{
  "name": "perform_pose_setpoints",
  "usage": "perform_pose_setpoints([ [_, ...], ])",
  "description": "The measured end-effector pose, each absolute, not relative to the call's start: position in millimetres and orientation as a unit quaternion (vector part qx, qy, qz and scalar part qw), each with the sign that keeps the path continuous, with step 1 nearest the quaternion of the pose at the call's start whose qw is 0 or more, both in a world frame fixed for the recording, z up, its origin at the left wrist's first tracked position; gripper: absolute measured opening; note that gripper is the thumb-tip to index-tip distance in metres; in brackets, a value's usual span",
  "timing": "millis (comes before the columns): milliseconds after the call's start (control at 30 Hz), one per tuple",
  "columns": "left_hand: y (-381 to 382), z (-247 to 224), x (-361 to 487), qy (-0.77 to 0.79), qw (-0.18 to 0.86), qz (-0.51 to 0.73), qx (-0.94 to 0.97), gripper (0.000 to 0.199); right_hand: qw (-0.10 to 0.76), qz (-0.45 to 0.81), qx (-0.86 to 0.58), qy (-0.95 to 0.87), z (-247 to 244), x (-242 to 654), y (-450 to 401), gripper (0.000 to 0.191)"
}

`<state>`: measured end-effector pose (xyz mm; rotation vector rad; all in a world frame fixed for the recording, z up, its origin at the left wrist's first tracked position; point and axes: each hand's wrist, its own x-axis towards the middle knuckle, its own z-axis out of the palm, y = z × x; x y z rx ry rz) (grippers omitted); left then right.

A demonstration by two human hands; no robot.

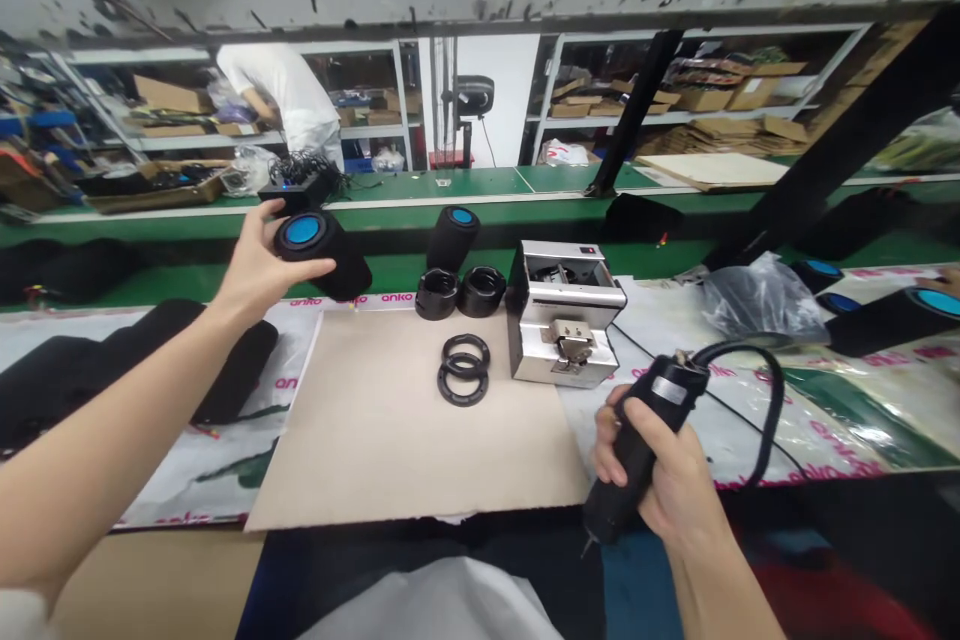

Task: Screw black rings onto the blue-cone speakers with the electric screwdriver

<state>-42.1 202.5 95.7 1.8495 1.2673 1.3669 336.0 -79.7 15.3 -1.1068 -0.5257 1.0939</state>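
Note:
My left hand (259, 265) is wrapped round the top of a black fabric cylinder with a blue end (322, 250), held tilted beyond the cardboard's far left corner. In my right hand (660, 465) is a black electric screwdriver (641, 450), its thin bit pointing down past the table's front edge. Black rings (463, 385) lie overlapping on the beige cardboard sheet (405, 450). Behind them sit two thicker black ring parts (437, 293) side by side. Another black cylinder with a blue end (452, 238) stands behind those. A silver screw feeder (566, 315) is right of the rings.
Black fabric cylinders (232, 370) lie at the left. On the right are a clear plastic bag (765, 300), more blue-ended cylinders (892, 320) and part of another person's hand at the edge. A person in white (285, 90) bends by the shelves behind.

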Motion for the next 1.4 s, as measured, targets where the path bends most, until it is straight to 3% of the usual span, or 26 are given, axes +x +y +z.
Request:
perform_pose_setpoints([
  [100,143.0,87.6,-40.4,0.434,0.313,0.506,0.677,0.126,0.611,0.469,-0.554,-0.317,41.1,314.0,-62.5,0.046],
  [233,73.3,47.6,-24.9,0.439,0.371,0.477,0.665,0.123,0.397,0.379,-0.686,-0.478,57.2,281.4,-21.8,0.054],
  [367,30.7,7.8,-5.3,0.434,0.353,0.479,0.676,0.116,0.331,0.317,-0.702,-0.545,47.2,256.1,17.7,0.050],
  [533,17.5,-6.7,8.1,0.438,0.335,0.506,0.663,0.097,0.244,0.279,-0.751,-0.547,26.1,241.5,43.5,0.057],
  [767,21.1,1.9,1.9,0.381,0.393,0.492,0.677,0.100,0.273,0.288,-0.726,-0.561,32.7,246.6,41.0,0.055],
  [1033,16.2,11.0,9.3,0.405,0.402,0.481,0.665,0.099,0.359,0.439,-0.576,-0.589,99.3,254.3,3.1,0.067],
  [1300,13.1,18.3,24.2,0.344,0.517,0.433,0.653,0.109,0.201,0.397,-0.416,-0.793,131.4,254.8,12.7,0.060],
  [1400,17.6,24.8,18.0,0.338,0.551,0.393,0.654,0.113,0.231,0.415,-0.398,-0.785,127.4,262.2,13.6,0.073],
])
